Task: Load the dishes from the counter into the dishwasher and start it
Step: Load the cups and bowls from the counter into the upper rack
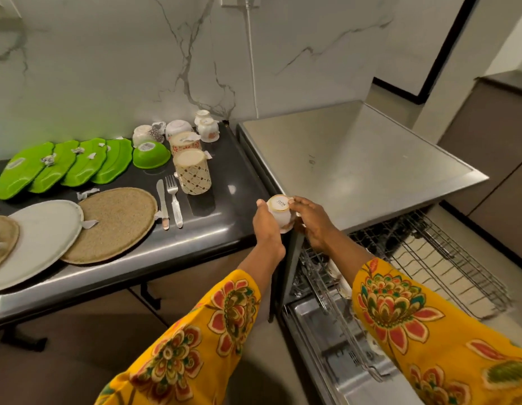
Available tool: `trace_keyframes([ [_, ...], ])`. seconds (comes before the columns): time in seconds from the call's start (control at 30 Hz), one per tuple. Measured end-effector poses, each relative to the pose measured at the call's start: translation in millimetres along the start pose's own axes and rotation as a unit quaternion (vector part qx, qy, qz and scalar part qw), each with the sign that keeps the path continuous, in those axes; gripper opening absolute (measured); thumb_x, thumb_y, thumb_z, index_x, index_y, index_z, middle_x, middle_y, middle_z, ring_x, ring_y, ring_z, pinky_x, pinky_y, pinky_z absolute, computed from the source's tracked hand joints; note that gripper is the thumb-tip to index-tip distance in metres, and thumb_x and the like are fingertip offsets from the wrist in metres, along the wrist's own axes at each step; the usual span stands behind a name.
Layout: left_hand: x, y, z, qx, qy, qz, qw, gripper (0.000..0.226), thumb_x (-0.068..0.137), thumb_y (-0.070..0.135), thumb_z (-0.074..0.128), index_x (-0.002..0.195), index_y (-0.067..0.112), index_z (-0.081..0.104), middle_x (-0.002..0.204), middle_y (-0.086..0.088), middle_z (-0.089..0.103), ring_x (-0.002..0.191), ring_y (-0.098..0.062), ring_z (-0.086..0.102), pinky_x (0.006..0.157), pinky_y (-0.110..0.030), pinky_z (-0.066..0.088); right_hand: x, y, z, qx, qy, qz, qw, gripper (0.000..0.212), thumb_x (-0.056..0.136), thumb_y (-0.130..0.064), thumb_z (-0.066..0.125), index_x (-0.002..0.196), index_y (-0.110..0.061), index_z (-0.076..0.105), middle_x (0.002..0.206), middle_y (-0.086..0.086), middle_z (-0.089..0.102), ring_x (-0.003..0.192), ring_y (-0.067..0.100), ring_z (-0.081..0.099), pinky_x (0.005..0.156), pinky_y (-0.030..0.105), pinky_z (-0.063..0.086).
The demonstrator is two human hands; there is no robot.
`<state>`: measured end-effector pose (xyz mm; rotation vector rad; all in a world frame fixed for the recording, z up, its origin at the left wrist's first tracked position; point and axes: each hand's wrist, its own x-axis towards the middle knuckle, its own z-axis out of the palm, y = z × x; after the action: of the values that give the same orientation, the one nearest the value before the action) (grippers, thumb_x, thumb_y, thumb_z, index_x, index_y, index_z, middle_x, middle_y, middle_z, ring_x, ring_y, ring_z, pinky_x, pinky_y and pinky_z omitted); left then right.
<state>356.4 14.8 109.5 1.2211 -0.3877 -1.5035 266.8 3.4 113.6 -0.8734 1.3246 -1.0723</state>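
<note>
I hold a small white cup (280,213) upside down between both hands: my left hand (265,223) wraps its side, and my right hand (310,222) pinches its rim with curled fingers. A round label on its base reads "SISTA". The cup hangs just past the right edge of the dark counter (218,229), above the near corner of the open dishwasher (341,331). Right of the cup, the pulled-out wire rack (446,258) lies mostly bare. Left of the cup on the counter lie a fork (174,200), a knife (162,207) and a patterned mug (192,171) with a torn sticker.
</note>
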Motion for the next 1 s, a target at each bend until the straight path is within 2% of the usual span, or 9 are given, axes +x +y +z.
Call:
trace_keyframes([
  [0.17, -24.3, -30.3, 25.3, -0.02, -0.001, -0.022, 1.0, 0.036, 0.101, 0.041, 0.035, 0.103, 0.014, 0.059, 0.09, -0.004, 0.064, 0.075, -0.016, 0.061, 0.058, -0.025, 0.05, -13.1, 5.5, -47.3, -0.026, 0.004, 0.018, 1.0, 0.011, 0.092, -0.02, 0.055, 0.099, -0.021, 0.064, 0.099, 0.0, 0.064, 0.091, 0.02, 0.057, 0.066, 0.027, 0.045],
  [0.3, -45.9, -62.1, 57.0, -0.02, -0.002, 0.001, 1.0, 0.035, 0.1, 0.04, 0.037, 0.104, 0.014, 0.061, 0.097, -0.008, 0.066, 0.083, -0.019, 0.063, 0.067, -0.03, 0.052, -28.1, 10.1, -91.1, 0.003, 0.018, 0.013, 1.0, 0.01, 0.091, -0.017, 0.057, 0.097, -0.019, 0.065, 0.096, 0.002, 0.065, 0.083, 0.017, 0.059, 0.065, 0.028, 0.048],
  [0.4, -64.1, -90.5, 81.5, -0.015, -0.002, 0.007, 1.0, 0.033, 0.101, 0.038, 0.036, 0.09, 0.018, 0.06, 0.086, -0.004, 0.065, 0.076, -0.014, 0.062, 0.061, -0.024, 0.051, -40.5, 14.7, -127.1, 0.029, 0.027, 0.019, 0.999, 0.01, 0.09, -0.014, 0.058, 0.09, -0.018, 0.066, 0.09, 0.006, 0.067, 0.075, 0.019, 0.061, 0.064, 0.03, 0.049],
  [0.6, -76.8, -154.1, 116.1, 0.01, -0.005, -0.008, 1.0, 0.033, 0.1, 0.037, 0.04, 0.099, 0.013, 0.062, 0.096, -0.008, 0.066, 0.082, -0.016, 0.063, 0.062, -0.024, 0.051, -59.8, 29.2, -198.3, 0.046, 0.05, 0.041, 0.997, 0.01, 0.092, -0.011, 0.054, 0.09, -0.016, 0.063, 0.083, 0.003, 0.065, 0.067, 0.013, 0.059, 0.05, 0.02, 0.047],
  [0.7, -74.9, -186.4, 123.9, 0.017, -0.002, -0.035, 0.999, 0.027, 0.098, 0.028, 0.046, 0.116, 0.012, 0.059, 0.12, -0.013, 0.06, 0.102, -0.025, 0.06, 0.075, -0.032, 0.053, -62.6, 45.7, -226.1, 0.043, 0.059, 0.079, 0.994, 0.01, 0.092, -0.012, 0.053, 0.095, -0.016, 0.062, 0.082, 0.003, 0.063, 0.067, 0.013, 0.056, 0.05, 0.021, 0.044],
  [0.8, -71.1, -212.6, 123.9, 0.077, 0.011, -0.045, 0.996, 0.043, 0.096, 0.012, 0.048, 0.139, 0.013, 0.044, 0.138, -0.009, 0.048, 0.12, -0.028, 0.052, 0.098, -0.04, 0.047, -60.2, 66.2, -242.6, 0.039, 0.069, 0.124, 0.989, 0.013, 0.092, -0.011, 0.051, 0.099, -0.016, 0.062, 0.084, 0.002, 0.062, 0.07, 0.014, 0.055, 0.055, 0.024, 0.043],
  [1.0, -55.7, -241.7, 110.2, 0.169, -0.015, -0.085, 0.982, 0.054, 0.094, 0.008, 0.046, 0.146, 0.016, 0.035, 0.145, -0.011, 0.042, 0.123, -0.03, 0.05, 0.102, -0.048, 0.044, -51.5, 99.2, -252.5, 0.076, 0.075, 0.195, 0.975, 0.015, 0.094, -0.013, 0.047, 0.104, -0.014, 0.059, 0.087, 0.003, 0.058, 0.074, 0.017, 0.053, 0.058, 0.026, 0.043],
])
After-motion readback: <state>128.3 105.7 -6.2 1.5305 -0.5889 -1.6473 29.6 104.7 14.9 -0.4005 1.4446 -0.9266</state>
